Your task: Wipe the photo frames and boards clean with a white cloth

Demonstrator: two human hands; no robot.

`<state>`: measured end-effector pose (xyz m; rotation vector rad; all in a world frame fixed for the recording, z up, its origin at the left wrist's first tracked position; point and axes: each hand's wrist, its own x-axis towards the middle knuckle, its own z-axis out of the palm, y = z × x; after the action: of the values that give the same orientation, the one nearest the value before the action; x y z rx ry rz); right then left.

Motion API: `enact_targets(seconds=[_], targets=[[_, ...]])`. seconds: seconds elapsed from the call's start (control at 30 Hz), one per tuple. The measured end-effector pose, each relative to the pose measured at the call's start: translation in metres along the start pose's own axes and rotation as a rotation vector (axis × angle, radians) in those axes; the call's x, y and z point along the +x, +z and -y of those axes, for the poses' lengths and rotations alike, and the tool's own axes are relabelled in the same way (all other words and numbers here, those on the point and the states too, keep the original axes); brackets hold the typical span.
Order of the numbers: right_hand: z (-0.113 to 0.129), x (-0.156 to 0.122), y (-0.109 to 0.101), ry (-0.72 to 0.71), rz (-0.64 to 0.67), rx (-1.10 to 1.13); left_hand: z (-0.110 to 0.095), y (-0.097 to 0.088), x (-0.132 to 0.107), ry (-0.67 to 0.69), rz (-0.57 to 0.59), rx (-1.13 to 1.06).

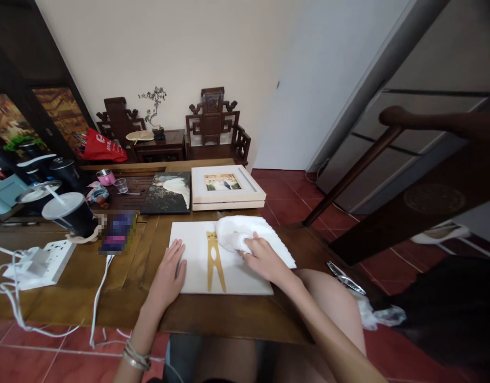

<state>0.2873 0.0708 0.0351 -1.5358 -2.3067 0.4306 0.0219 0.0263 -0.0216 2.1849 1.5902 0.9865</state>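
A white panel (197, 266) with a gold clothespin-shaped figure (214, 260) lies flat on the wooden table (109, 287) in front of me. My left hand (168, 274) rests open and flat on the panel's left edge. Over the panel's upper right part, my right hand (263, 258) is closed on a white cloth (237, 234), pressing it against the surface.
Behind the panel sit a framed photo in a cream frame (226, 186) and a dark photo print (167, 192). At the left are a lidded cup with a straw (67, 213), a power strip with cables (41, 260) and a phone (117, 233). Carved chairs (215, 125) stand against the wall.
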Motion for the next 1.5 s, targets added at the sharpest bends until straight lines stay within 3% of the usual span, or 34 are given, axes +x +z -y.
enact_targets(seconds=[0.43,0.63,0.77,0.87,1.07,1.17,1.23,1.4,1.5], targets=[[0.008,-0.014,0.003,-0.047,0.021,-0.033,-0.004,-0.004,0.001,-0.024,0.021,0.000],[0.027,-0.077,0.001,-0.137,0.111,0.019,-0.005,-0.004,0.001,-0.015,0.003,-0.015],[0.024,-0.111,0.001,-0.231,0.128,0.038,-0.007,-0.004,0.001,-0.036,0.016,-0.016],[0.013,-0.096,0.002,-0.235,0.098,0.060,-0.007,-0.004,0.000,-0.034,0.014,-0.009],[0.003,-0.003,0.003,-0.134,0.103,-0.022,-0.010,-0.006,0.001,-0.053,0.030,0.004],[0.007,0.012,0.006,-0.148,0.093,-0.030,-0.012,-0.008,0.002,-0.067,0.039,0.004],[0.010,-0.004,0.008,-0.179,0.110,-0.014,-0.012,-0.008,0.002,-0.068,0.037,0.001],[0.023,-0.084,0.000,-0.299,0.170,0.065,-0.012,-0.007,0.002,-0.074,0.039,0.000],[0.024,-0.101,-0.007,-0.330,0.226,0.080,-0.012,-0.007,0.002,-0.066,0.045,0.007]])
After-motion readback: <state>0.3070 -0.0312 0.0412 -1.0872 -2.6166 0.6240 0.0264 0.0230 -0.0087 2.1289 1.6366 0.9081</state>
